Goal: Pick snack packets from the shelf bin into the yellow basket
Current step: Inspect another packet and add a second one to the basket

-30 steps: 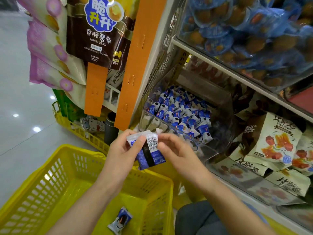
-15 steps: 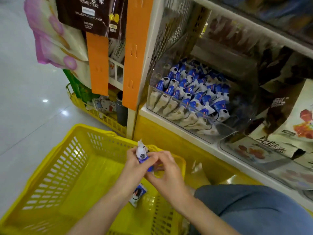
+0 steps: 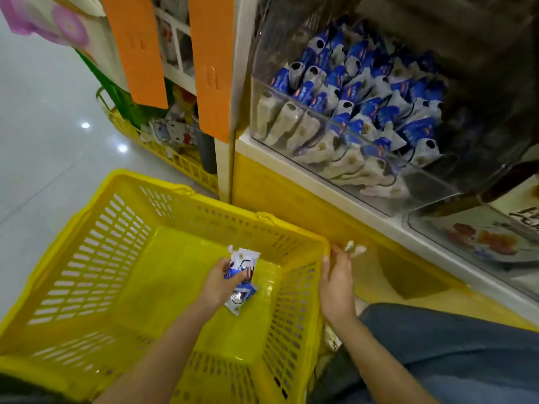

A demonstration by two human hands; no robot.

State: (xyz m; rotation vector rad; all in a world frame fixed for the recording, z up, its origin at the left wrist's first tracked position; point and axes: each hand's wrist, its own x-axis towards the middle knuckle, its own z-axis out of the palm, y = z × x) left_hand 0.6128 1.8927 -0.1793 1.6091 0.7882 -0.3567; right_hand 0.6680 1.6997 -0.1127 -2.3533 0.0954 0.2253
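Our yellow basket (image 3: 87, 258) sits on the floor (image 3: 43, 147) below the clear shelf bin (image 3: 335, 141), which is packed with blue-and-white snack packets (image 3: 364, 91). Our right hand (image 3: 335, 282) hangs relaxed and empty just beside the basket's right rim. Our left hand (image 3: 217, 284), inside the basket, pinches one packet (image 3: 244, 261) above a second packet (image 3: 240, 300) lying on the bottom.

In my left grip (image 3: 217, 287) I see a crinkled blue-and-white snack packet (image 3: 243, 262) of shiny film. Below it, the slotted yellow plastic basket (image 3: 87, 258) looks smooth and semi-glossy. Up and right, the clear plastic shelf bin (image 3: 423, 185) glints; the pale tiled floor (image 3: 43, 141) left is polished.
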